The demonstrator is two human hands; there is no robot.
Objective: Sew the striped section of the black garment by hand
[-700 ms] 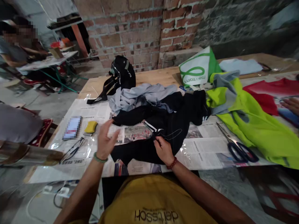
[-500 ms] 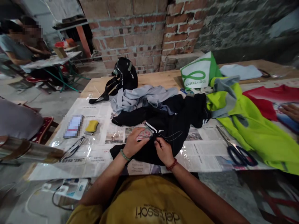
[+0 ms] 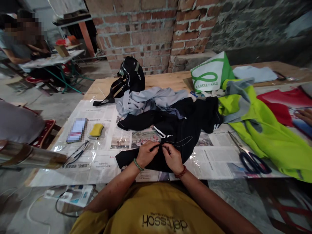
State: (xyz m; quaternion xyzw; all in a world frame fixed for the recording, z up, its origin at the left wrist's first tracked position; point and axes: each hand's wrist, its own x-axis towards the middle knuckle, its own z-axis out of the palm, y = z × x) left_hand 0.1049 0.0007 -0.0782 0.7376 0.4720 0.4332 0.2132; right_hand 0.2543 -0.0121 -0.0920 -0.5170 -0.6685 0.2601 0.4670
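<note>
A black garment (image 3: 187, 130) with white stripes lies bunched on the newspaper-covered table in front of me. My left hand (image 3: 147, 154), with a green bracelet at its wrist, pinches a fold of it between thumb and fingers. Close against it, my right hand (image 3: 172, 156), wearing a red bead bracelet, is closed on the same fold. A loose pale thread (image 3: 186, 140) loops over the black cloth from near my fingertips. Whether a needle is between the right fingers is too small to tell.
Large scissors (image 3: 251, 157) lie right, beside a lime-yellow garment (image 3: 268, 136). Grey cloth (image 3: 156, 99), a black bag (image 3: 133, 74) and a green-white bag (image 3: 209, 73) stand behind. A phone (image 3: 76, 130) and yellow sponge (image 3: 96, 130) lie left. Another person's hand (image 3: 304, 115) rests far right.
My left hand, spread just above the cloth before, has come right and closed on the fold beside my right hand. The right hand stays at nearly the same spot.
</note>
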